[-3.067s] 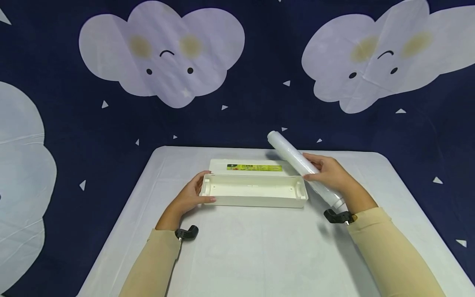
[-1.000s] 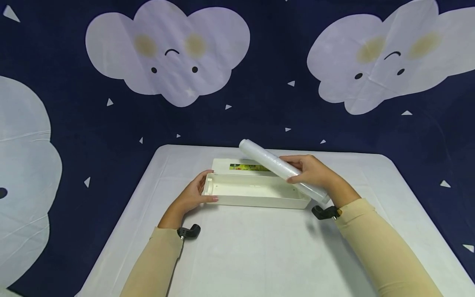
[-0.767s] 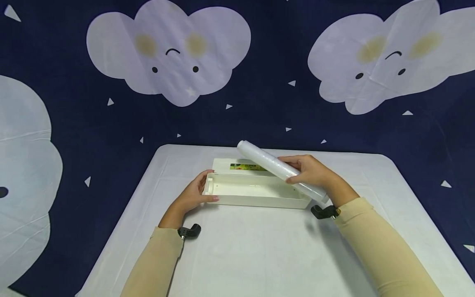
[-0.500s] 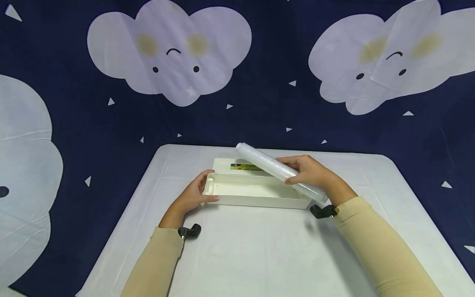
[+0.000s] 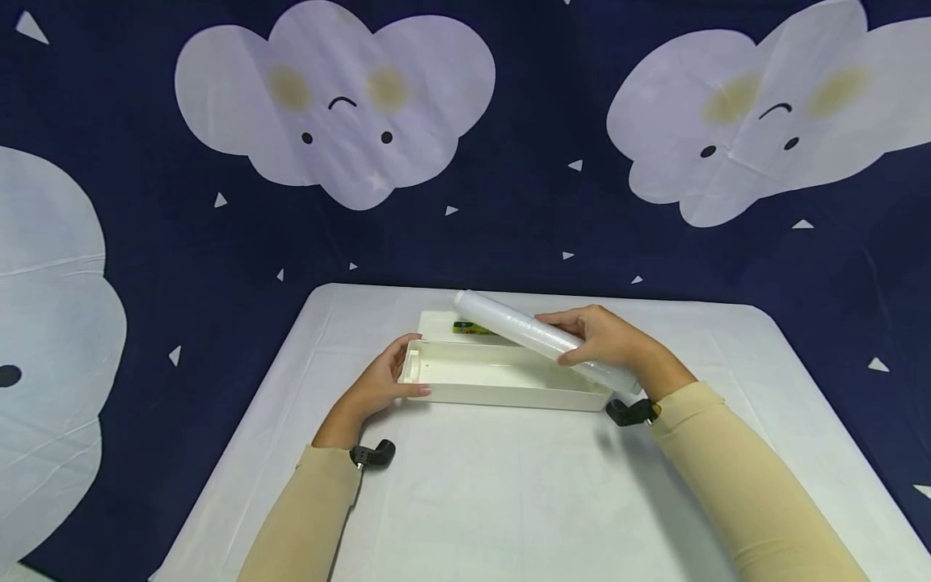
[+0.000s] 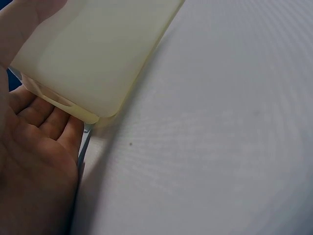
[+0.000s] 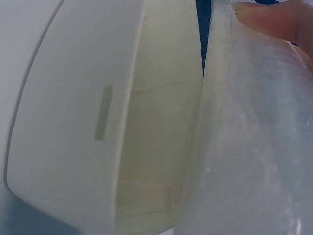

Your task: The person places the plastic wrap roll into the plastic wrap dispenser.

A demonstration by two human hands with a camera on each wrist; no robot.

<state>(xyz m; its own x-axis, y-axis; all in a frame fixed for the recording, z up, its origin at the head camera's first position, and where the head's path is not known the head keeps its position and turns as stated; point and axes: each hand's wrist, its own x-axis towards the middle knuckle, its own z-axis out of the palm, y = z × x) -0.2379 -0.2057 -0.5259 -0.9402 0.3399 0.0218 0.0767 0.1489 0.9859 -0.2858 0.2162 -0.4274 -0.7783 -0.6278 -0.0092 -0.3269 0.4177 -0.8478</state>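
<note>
At 7 and 5 o'clock, tan sleeves (image 5: 298, 517) reach in over the white table (image 5: 465, 493). The left hand (image 5: 374, 384) grips the 9 o'clock end of an open white box (image 5: 502, 394), thumb on its near wall. The right hand (image 5: 607, 338), thumb and fingers partly closed, holds a roll of plastic wrap (image 5: 512, 322) slanting from 10 to 4 o'clock above the box; whether they touch I cannot tell. Just past the box at 12 o'clock lies a white lid (image 5: 435, 326), its green-yellow label (image 5: 469, 328) partly hidden by the roll. Farthest hangs a navy cloth (image 5: 509, 250) with clouds.
</note>
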